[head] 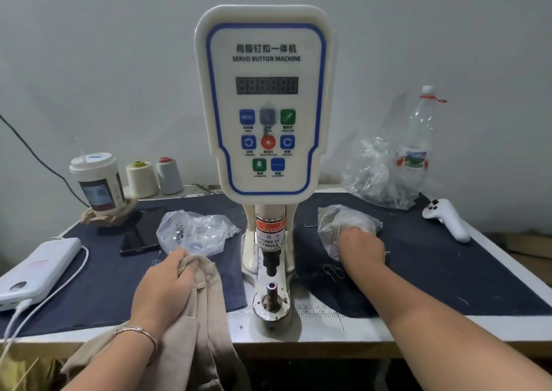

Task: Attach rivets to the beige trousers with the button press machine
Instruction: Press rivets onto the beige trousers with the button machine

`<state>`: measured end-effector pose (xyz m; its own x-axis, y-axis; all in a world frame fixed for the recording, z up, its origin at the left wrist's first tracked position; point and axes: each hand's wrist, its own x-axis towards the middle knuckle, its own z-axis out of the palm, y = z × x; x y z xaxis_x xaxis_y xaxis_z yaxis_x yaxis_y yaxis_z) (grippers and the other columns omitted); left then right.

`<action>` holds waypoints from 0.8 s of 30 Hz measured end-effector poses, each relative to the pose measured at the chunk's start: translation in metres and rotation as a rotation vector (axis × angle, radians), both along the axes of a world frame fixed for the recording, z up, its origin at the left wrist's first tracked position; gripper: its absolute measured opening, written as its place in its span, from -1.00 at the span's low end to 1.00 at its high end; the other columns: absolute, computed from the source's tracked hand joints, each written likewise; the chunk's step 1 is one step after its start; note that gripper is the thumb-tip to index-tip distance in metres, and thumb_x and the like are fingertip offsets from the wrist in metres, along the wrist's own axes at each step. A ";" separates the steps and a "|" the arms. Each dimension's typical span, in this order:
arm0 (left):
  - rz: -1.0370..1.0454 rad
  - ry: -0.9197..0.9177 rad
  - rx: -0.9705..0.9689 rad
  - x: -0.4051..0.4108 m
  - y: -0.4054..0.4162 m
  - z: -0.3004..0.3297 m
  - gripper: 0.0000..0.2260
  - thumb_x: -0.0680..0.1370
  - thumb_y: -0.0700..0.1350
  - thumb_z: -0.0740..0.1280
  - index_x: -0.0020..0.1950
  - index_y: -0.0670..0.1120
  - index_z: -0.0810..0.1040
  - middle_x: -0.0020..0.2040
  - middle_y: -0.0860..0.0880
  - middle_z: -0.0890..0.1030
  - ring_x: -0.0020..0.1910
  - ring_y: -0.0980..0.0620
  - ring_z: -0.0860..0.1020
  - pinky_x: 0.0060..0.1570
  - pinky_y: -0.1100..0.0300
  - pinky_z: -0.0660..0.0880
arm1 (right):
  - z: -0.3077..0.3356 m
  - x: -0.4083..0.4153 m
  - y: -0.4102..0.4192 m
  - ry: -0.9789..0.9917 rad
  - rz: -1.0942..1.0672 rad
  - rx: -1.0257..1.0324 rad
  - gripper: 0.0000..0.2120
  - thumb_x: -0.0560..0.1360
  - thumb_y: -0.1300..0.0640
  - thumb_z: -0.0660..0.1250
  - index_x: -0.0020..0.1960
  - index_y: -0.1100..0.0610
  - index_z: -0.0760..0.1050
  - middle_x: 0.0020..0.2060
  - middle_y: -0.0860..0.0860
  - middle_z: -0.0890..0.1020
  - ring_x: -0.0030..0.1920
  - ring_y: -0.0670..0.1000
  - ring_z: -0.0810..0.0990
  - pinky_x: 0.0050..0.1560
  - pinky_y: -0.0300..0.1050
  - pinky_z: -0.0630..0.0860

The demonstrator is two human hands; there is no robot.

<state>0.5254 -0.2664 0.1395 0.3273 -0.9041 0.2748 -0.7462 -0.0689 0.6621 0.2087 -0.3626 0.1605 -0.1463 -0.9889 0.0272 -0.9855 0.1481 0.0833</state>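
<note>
While the worktop [448,274] fills most of my view under its dark cloth, the button press machine [265,103] stands upright in the middle of it, its punch hanging apart from the lower post [271,292], with nothing between them yet. The beige trousers [206,310] hang over the near edge, left of that post, and my left hand [162,289] grips a bunched fold of them, fingers curled round the cloth. My right hand [360,245] reaches into a small plastic bag [334,223] right of the machine; its fingertips are buried in the plastic, so I cannot tell whether they are pinching anything.

I judge the step in hand to be fetching a rivet. To do it well I should take one piece only, seat it squarely on the post, then draw the trouser fabric flat over it, keeping fingers clear of the punch (the label on the ram warns of just that).

Around the machine lie a second plastic bag [194,232] with metal pieces near my left hand, a larger bag [379,175] and bottle [418,139] at the back right, a white controller [448,217], a paper cup [97,178], two thread cones [155,177], a phone [140,235] and a power bank [38,266]. The left bag sits just beside the trousers and could snag the fabric as it slides across.
</note>
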 end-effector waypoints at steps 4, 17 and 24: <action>0.005 -0.019 0.003 -0.001 0.000 -0.001 -0.80 0.61 -0.08 0.23 -0.22 -0.02 0.39 -0.31 -0.01 0.56 -0.21 -0.12 0.49 -0.26 0.03 0.37 | -0.004 0.002 -0.003 -0.043 -0.047 -0.034 -0.80 0.57 0.22 0.24 0.16 0.13 0.56 0.13 0.05 0.61 0.13 0.13 0.59 0.00 0.00 0.56; 0.027 -0.001 -0.006 0.000 -0.002 -0.002 -0.79 0.60 -0.08 0.25 -0.24 0.00 0.40 -0.34 0.00 0.56 -0.27 -0.07 0.49 -0.26 0.02 0.41 | -0.002 -0.004 -0.011 -0.100 0.032 -0.054 -0.74 0.60 0.20 0.11 0.17 0.14 0.52 0.12 0.09 0.59 0.15 0.11 0.56 -0.08 -0.11 0.36; 0.036 0.005 0.010 0.000 0.000 -0.001 -0.78 0.60 -0.07 0.25 -0.25 -0.01 0.39 -0.33 -0.01 0.55 -0.25 -0.08 0.48 -0.29 0.06 0.36 | -0.009 0.000 -0.011 -0.116 -0.005 -0.112 -0.79 0.57 0.20 0.19 0.13 0.11 0.54 0.10 0.11 0.60 0.12 0.13 0.57 -0.08 -0.04 0.45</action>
<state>0.5251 -0.2665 0.1387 0.3615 -0.8942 0.2642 -0.7396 -0.1025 0.6652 0.2084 -0.3740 0.1520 -0.1595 -0.9799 0.1201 -0.9868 0.1546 -0.0488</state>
